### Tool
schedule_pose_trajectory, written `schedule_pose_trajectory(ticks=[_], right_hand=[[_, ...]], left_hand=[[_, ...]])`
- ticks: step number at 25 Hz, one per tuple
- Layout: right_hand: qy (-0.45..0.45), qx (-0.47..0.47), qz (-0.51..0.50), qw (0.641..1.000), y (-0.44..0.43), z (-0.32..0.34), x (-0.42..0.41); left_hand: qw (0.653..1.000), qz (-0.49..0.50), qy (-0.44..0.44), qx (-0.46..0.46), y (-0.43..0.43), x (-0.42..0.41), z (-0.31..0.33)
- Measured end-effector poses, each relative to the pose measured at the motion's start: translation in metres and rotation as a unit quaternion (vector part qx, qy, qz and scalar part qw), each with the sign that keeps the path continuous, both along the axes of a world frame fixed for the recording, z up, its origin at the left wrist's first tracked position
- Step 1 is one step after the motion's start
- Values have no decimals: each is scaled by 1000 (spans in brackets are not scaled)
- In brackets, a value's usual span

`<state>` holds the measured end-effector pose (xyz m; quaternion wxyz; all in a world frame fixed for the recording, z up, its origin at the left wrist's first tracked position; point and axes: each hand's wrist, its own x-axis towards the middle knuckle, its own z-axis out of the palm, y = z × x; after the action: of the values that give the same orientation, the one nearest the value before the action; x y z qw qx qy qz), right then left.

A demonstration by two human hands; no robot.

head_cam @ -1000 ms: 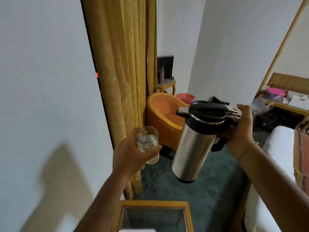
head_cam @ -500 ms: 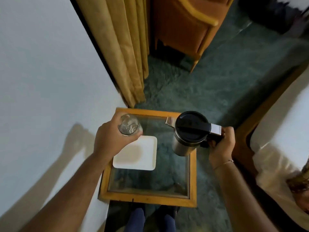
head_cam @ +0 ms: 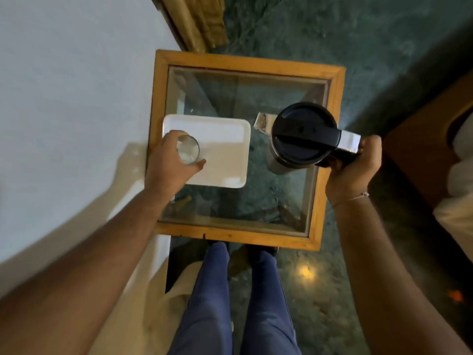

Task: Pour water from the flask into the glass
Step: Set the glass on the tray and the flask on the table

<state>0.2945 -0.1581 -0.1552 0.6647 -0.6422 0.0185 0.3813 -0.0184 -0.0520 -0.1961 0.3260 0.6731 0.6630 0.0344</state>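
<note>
Two bare hands work above a small glass-topped bench (head_cam: 238, 61) with a wooden frame, seen from straight overhead; every place below is given relative to that bench.

Over the bench's left half, the left hand (head_cam: 169, 166) wraps its fingers (head_cam: 198, 163) around a clear drinking glass (head_cam: 188, 149), gripping it from the side. The glass stands upright, mouth facing up, on or just above the left edge of a white square tray (head_cam: 222, 147) that lies on the bench's glass; whether its base touches the tray cannot be told. How much water the glass holds cannot be told from above.

Over the bench's right half, the right hand (head_cam: 354, 166) is clenched around the black handle of a stainless steel flask (head_cam: 302, 135). The flask is upright, long axis vertical, black lid on top, steel body showing below it. Whether it rests on the bench or hangs just above it is unclear. Its metal spout (head_cam: 262, 123) points left, toward the tray and the glass.

The relation that matters: the glass lies to the left of the spout, with bare tray between them, and the spout already faces it. Pouring would likely call for the right hand to bring the flask leftward and tip it over the rim. The glass's mouth looks narrow, so spilling onto the tray seems the main risk.

Below the bench's near edge, the person's blue-trousered legs stand on green carpet.
</note>
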Motion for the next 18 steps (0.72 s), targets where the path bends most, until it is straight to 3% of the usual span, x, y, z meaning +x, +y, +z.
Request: schedule_pose_trajectory(ticks=[4, 10, 18], right_hand=[[0, 34, 8, 999, -5, -13, -3], [-13, -10, -37, 999, -13, -30, 0], [-24, -2, -28, 999, -38, -39, 4]], left_hand=[[1000, 7, 7, -5, -8, 3, -24], [1000, -11, -4, -8, -8, 12, -44], [999, -50, 2, -12, -14, 13, -67]])
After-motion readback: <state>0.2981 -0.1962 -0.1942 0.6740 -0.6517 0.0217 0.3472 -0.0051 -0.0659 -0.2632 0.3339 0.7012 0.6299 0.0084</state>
